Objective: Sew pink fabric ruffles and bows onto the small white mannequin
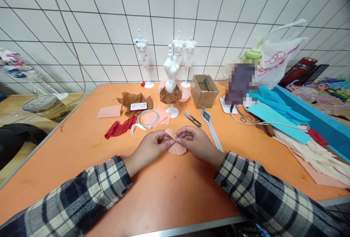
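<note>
From nine o'clock the left hand [153, 146] and from three the right hand [196, 140] pinch the gathered waist of the peach crinkled piece [177, 149] between them, neither nearer, its long axis running roughly eleven to five.

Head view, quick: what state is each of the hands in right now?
Left hand: closed, pinching the gathered peach crinkled piece near its middle.
Right hand: closed, pinching the same piece beside the left.
</note>
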A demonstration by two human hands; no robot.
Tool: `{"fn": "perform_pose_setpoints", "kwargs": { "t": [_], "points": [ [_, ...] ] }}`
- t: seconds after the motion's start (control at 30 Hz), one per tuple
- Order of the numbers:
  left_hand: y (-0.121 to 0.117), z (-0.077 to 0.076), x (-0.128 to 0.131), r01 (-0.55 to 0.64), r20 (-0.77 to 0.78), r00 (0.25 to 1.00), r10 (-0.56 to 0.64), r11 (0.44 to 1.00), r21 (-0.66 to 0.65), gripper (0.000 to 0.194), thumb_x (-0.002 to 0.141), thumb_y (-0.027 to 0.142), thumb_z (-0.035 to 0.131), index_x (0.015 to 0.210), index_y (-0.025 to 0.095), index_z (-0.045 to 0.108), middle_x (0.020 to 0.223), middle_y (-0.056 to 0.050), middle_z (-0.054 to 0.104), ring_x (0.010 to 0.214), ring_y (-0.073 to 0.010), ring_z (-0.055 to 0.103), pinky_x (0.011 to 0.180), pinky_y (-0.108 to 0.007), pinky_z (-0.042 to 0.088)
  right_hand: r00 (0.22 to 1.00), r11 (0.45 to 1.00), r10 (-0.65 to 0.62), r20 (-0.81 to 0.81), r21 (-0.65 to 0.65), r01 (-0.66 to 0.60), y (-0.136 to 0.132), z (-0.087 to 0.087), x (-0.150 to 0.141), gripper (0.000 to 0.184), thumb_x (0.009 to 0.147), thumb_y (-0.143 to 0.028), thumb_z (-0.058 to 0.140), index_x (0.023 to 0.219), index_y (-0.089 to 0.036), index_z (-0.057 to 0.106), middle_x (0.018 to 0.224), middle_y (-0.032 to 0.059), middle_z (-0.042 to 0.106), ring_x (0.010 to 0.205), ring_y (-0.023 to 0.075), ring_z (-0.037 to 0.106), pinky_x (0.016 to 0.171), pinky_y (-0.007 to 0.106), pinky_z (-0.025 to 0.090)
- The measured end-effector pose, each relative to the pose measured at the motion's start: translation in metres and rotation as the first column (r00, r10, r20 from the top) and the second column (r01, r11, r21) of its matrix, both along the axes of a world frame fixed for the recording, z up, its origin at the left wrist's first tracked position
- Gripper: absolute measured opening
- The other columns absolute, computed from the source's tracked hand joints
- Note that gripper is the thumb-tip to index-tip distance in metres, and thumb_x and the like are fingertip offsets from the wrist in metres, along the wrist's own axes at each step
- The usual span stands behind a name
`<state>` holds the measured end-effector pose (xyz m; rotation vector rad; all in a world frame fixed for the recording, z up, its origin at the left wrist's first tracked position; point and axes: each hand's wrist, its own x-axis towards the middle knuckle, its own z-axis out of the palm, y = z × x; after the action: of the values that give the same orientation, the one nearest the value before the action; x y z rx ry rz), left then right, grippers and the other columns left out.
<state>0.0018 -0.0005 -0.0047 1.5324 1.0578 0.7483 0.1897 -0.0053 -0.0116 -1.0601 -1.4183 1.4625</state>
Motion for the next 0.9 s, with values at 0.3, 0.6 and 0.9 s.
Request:
{"fn": "perform_pose_setpoints", "kwargs": {
  "t": [0.3,0.6,0.9],
  "points": [
    [0.001,0.003,0.0,-0.037,-0.087,0.995,0.045,0.996,0.084,0.021,0.076,0.034,0.064,0.075,0.014,0.07,0.074,-0.004,0.069,0.069,-0.0159,0.059,0.065,-0.025,0.044,0.996,0.996,-0.056,0.067,0.073,0.051,-0.003,0.002,-0.002,0.023,0.07,-0.03,0.071,0.085,-0.017,0.06,0.075,-0.0009,0.058,0.067,0.0112,0.054,0.061,0.024,0.046],
    [-0.002,0.0,-0.002,-0.002,-0.047,0.999,0.003,1.0,0.007,0.023,0.077,0.036,0.065,0.08,0.014,0.071,0.074,-0.003,0.069,0.067,-0.015,0.058,0.063,-0.024,0.043,0.959,0.949,-0.095,0.269,0.315,0.005,-0.001,-0.001,0.002,0.006,0.074,-0.017,0.064,0.079,-0.018,0.067,0.077,0.0011,0.064,0.068,0.0121,0.056,0.059,0.023,0.043],
    [0.0,-0.002,-0.006,0.04,0.186,0.983,0.002,0.974,-0.222,0.019,0.068,0.027,0.073,0.082,0.015,0.076,0.081,-0.004,0.075,0.075,-0.0177,0.063,0.074,-0.027,0.046,0.755,0.558,-0.299,0.583,0.749,-0.358,-0.008,0.009,0.016,0.024,0.081,-0.008,0.056,0.094,-0.023,0.069,0.092,0.0008,0.07,0.088,0.0173,0.058,0.081,0.03,0.043]
  ]
}}
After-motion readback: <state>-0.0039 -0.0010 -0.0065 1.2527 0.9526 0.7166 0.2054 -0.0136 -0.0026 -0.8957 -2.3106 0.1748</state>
